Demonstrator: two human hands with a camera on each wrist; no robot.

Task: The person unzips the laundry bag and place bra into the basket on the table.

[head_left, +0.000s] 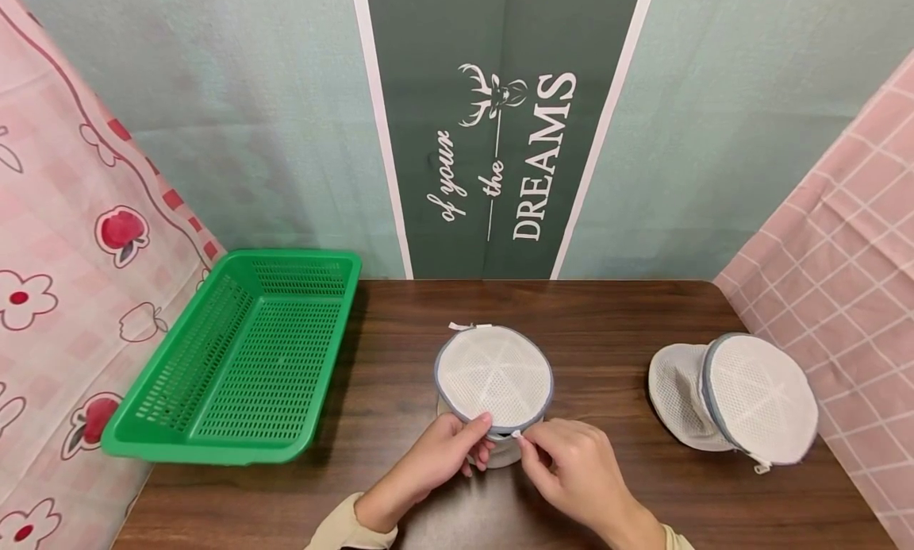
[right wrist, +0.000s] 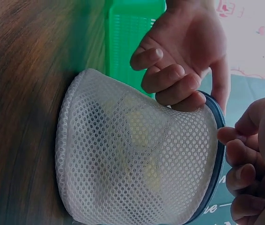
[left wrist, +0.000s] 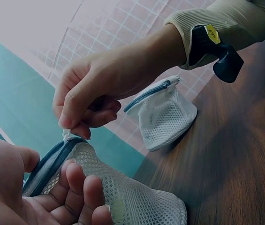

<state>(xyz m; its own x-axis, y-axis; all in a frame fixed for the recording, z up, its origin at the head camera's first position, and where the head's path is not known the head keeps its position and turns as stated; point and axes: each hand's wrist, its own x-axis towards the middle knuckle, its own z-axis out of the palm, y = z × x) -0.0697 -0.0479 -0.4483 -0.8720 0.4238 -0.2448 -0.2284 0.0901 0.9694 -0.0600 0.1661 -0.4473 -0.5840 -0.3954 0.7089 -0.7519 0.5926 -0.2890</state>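
Note:
A white mesh laundry bag, round with a blue-grey zipper rim, stands upright on the table in front of me. My left hand grips its near rim, thumb on the top and fingers against the mesh side. Beside it, my right hand pinches the white zipper pull between thumb and index finger. A small dark gap shows at the rim near the pull in the head view. Through the mesh side something pale yellow shows in the right wrist view; its kind is unclear.
On the right stands a second mesh bag, tilted, its zipper pull hanging at the near edge. A green perforated plastic basket sits at the left of the brown wooden table. Printed cloths hang behind and at both sides.

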